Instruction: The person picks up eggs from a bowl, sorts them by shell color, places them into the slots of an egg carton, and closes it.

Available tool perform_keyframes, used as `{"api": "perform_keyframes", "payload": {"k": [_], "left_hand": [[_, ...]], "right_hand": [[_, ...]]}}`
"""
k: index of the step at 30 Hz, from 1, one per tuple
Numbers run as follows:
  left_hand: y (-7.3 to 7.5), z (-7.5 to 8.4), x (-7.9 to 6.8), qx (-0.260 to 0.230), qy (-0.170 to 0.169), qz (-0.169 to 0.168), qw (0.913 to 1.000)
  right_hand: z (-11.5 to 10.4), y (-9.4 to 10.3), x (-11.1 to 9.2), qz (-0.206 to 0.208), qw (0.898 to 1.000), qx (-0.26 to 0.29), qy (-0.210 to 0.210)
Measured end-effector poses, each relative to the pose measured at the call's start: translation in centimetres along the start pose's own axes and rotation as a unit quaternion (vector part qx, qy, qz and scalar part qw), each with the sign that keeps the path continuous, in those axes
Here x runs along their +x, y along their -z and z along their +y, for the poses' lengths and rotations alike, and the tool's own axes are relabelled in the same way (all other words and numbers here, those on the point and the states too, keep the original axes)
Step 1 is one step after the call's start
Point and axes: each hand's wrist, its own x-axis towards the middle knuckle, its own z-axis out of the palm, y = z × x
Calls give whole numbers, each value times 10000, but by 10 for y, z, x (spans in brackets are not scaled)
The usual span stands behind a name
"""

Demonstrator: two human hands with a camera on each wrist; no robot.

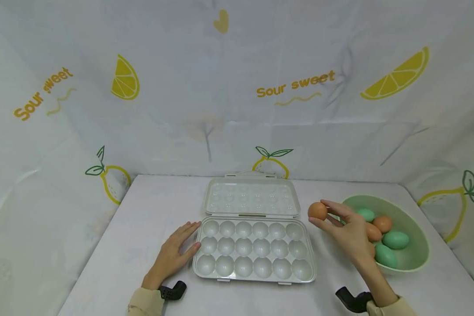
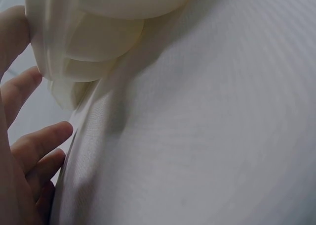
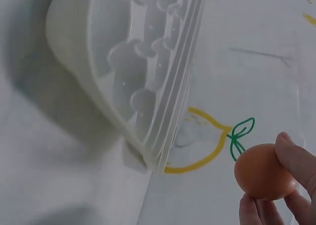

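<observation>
In the head view my right hand (image 1: 349, 230) pinches a brown egg (image 1: 317, 211) between thumb and fingers, raised between the egg box and the bowl. The right wrist view shows the same egg (image 3: 265, 171) at the fingertips. A white plastic egg box (image 1: 253, 248) lies with its lid folded back, its rows of round hollows bare. My left hand (image 1: 173, 250) rests at the box's left edge, fingers spread; in the left wrist view the thumb and a finger touch the box's side (image 2: 49, 42). The pale green bowl (image 1: 418, 254) near my right forearm holds several brown and green eggs (image 1: 396, 240).
The clear lid (image 1: 253, 197) of the box lies toward the back of the white table (image 1: 158, 197). Behind the table hangs a white cloth (image 1: 174, 109) printed with lemons and lettering. Black wrist devices (image 1: 174, 290) sit on both wrists.
</observation>
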Motion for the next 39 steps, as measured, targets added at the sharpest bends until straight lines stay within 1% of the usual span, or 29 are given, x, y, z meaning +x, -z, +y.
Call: {"api": "perform_keyframes", "payload": {"k": [5,9,16,22,27,33,36,39], "left_hand": [[0,0,1,-7,14,2,10000],[0,-1,0,-19,-39,40,10000],[-1,0,1,42,-71,63,9999],[0,0,1,60,-61,34,10000],[1,0,1,37,-61,26,10000],[1,-1,1,22,-23,-2,10000],[1,0,1,41,-13,-32,10000],[2,0,2,65,-19,-33,10000]], "right_hand": [[-5,-29,1,-72,9990,328,291],[-8,-51,-1,-239,9973,583,378],[-15,-87,-4,-612,9966,542,40],[-22,-115,-8,-875,9907,1009,-269],[-32,-142,-10,-1050,9841,1388,-357],[-46,-173,-12,-1189,9758,1806,-319],[-51,-189,-13,-1222,9733,1926,-268],[-54,-205,-14,-1216,9737,1912,-248]]}}
